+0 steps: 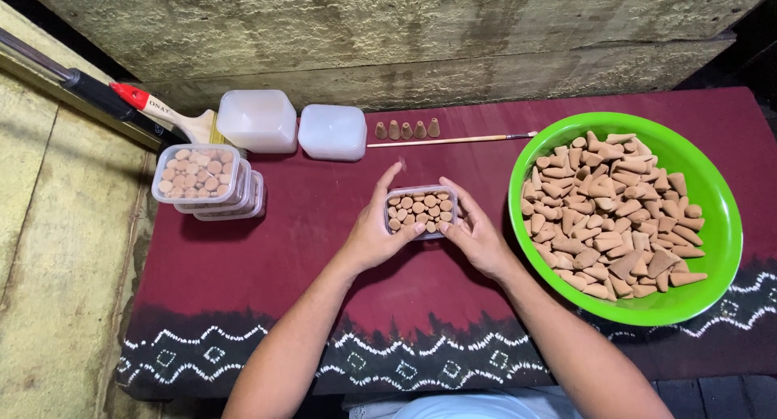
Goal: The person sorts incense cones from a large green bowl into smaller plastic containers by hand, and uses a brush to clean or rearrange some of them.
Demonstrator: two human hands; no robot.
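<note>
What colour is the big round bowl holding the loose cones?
Bright green plastic bowl, seen clearly in the head view.

Single head-worn view — looking almost straight down from above the person's chest onto the maroon cloth (283,265). Close enough to frame forearms, with the plank wall (405,31) along the top edge.
</note>
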